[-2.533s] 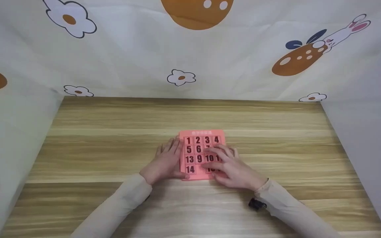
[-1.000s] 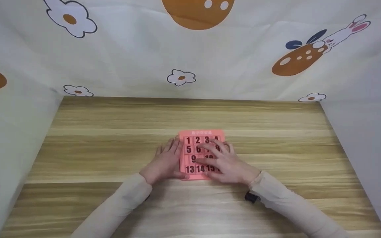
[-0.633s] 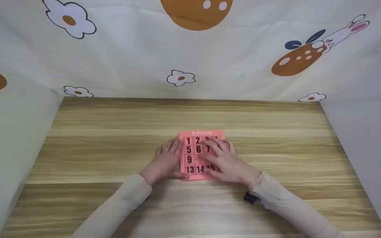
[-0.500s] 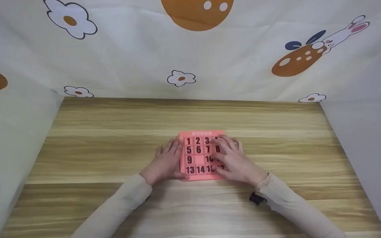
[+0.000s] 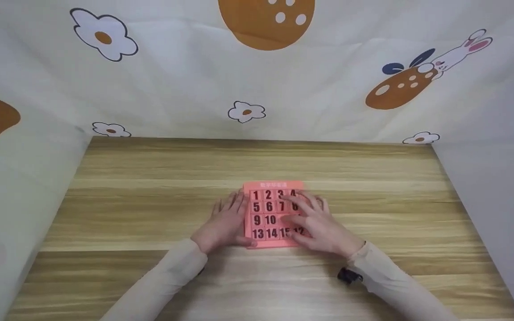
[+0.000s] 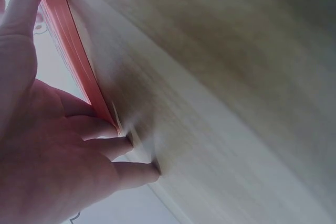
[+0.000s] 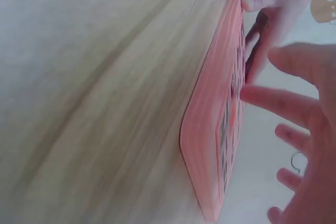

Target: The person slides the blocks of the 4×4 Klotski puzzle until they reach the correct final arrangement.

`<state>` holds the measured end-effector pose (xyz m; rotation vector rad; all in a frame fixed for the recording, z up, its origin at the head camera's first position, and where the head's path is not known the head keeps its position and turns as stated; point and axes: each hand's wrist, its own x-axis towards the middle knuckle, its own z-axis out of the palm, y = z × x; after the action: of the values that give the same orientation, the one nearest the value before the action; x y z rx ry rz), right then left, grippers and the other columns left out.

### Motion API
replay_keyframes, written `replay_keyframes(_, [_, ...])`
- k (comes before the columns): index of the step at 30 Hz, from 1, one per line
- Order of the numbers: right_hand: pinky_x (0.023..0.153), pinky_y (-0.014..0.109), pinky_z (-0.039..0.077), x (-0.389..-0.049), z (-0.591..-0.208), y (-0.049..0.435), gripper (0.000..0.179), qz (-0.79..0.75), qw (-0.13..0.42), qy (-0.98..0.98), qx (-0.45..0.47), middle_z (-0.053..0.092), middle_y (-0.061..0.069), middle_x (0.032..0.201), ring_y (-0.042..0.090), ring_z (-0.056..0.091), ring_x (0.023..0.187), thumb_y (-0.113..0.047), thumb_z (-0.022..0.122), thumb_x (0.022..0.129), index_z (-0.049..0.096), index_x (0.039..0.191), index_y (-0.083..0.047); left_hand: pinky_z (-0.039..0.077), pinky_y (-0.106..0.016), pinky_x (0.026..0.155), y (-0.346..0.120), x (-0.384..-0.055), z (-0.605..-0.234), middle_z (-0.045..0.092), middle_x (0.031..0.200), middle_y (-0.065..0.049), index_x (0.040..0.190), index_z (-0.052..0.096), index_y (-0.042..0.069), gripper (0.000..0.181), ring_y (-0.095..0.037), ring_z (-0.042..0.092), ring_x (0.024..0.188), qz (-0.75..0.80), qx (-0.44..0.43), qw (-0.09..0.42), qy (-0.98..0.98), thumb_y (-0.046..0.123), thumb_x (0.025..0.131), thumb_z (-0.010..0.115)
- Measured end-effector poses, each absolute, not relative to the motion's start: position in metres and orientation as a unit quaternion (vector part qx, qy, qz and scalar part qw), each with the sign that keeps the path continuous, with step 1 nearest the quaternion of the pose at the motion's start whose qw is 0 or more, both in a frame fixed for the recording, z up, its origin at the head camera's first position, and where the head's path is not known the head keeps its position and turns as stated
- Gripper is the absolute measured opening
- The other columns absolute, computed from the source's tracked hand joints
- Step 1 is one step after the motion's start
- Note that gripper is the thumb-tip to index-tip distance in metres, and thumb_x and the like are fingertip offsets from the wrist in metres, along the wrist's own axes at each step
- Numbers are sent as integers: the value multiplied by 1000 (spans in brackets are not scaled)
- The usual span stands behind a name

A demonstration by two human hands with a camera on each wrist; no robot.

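A pink sliding number puzzle (image 5: 275, 244) lies flat on the table, its black-numbered tiles in rows. In the third row the tiles 9 and 10 (image 5: 270, 220) sit at the left, and the index finger of my right hand (image 5: 321, 225) reaches over the spot beside 10. In the right wrist view that fingertip (image 7: 247, 94) is right at the tile face, with the other fingers spread above. My left hand (image 5: 221, 225) rests along the left side, thumb (image 6: 26, 3) on the near corner, straight fingers against the edge and the table. The right hand hides some right-hand tiles.
The wood-grain table (image 5: 150, 169) spreads around the puzzle. A pale patterned cloth (image 5: 185, 80) stands behind it and along both sides. A small black device (image 5: 350, 275) is worn at the right wrist.
Tile 13 has gone down from the third row to the bottom row, tile 14 has shifted right, and tiles 9 and 10 have slid left. The left hand has stayed in place on the puzzle.
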<state>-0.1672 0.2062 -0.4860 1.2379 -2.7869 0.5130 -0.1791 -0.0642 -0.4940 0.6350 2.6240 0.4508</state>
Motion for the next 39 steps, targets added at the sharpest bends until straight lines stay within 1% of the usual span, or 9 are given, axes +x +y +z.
replay_keyframes(3, [101, 69, 20, -167, -485, 218, 26, 180, 51, -911, 367, 40, 16, 145, 40, 25, 136, -24, 73, 81, 73, 105, -14, 4, -60, 112, -65, -178, -495, 3, 158, -21, 152, 10, -4, 121, -37, 2, 144, 168, 232, 197, 938, 58, 72, 77])
replay_keyframes(7, [100, 68, 21, -165, -488, 229, 21, 176, 64, -920, 345, 43, 16, 142, 40, 27, 134, -21, 75, 76, 74, 95, -13, 5, -61, 112, -65, -178, -496, 4, 158, -22, 152, 11, -5, 122, -38, 3, 144, 174, 234, 192, 937, 56, 71, 78])
replay_keyframes(9, [100, 68, 21, -163, -491, 230, 23, 177, 57, -920, 345, 42, 15, 143, 40, 26, 134, -22, 76, 76, 74, 96, -13, 5, -61, 112, -64, -179, -496, 4, 158, -21, 152, 11, -4, 122, -38, 3, 144, 174, 232, 193, 937, 56, 71, 78])
replay_keyframes(17, [100, 71, 21, -158, -499, 225, 42, 190, 21, -900, 392, 31, 21, 150, 49, 26, 133, -26, 72, 81, 67, 121, -14, 5, -61, 112, -64, -179, -496, 3, 159, -21, 152, 10, -4, 122, -37, 1, 144, 170, 229, 199, 937, 57, 71, 77])
replay_keyframes(20, [100, 70, 20, -159, -498, 230, 39, 207, 27, -888, 409, 31, 21, 150, 50, 26, 133, -23, 72, 79, 69, 118, -17, 5, -61, 112, -64, -179, -496, 3, 158, -21, 152, 11, -4, 122, -38, 2, 144, 167, 231, 195, 938, 58, 71, 77])
replay_keyframes(24, [100, 69, 18, -160, -499, 243, 27, 248, 25, -863, 440, 35, 19, 148, 48, 25, 132, -18, 73, 76, 74, 102, -20, 5, -61, 112, -64, -179, -495, 4, 158, -21, 152, 11, -4, 122, -38, 3, 144, 165, 232, 192, 939, 58, 70, 77])
replay_keyframes(27, [99, 70, 16, -160, -501, 250, 21, 265, 9, -854, 447, 36, 18, 147, 48, 25, 132, -16, 73, 76, 76, 96, -21, 5, -61, 112, -64, -179, -495, 4, 158, -21, 152, 11, -4, 122, -38, 3, 144, 166, 229, 194, 939, 58, 70, 77])
replay_keyframes(34, [101, 69, 17, -161, -500, 252, 25, 228, 7, -892, 390, 33, 15, 151, 47, 25, 134, -18, 72, 82, 74, 107, -19, 7, -62, 112, -64, -178, -496, 5, 158, -22, 152, 11, -5, 121, -39, 4, 144, 160, 239, 188, 939, 60, 72, 75])
replay_keyframes(39, [102, 68, 17, -163, -498, 252, 25, 228, 15, -886, 404, 35, 14, 150, 45, 27, 134, -18, 72, 81, 74, 106, -19, 5, -61, 112, -65, -179, -495, 3, 159, -21, 152, 9, -4, 122, -38, 2, 144, 161, 238, 191, 939, 60, 72, 75])
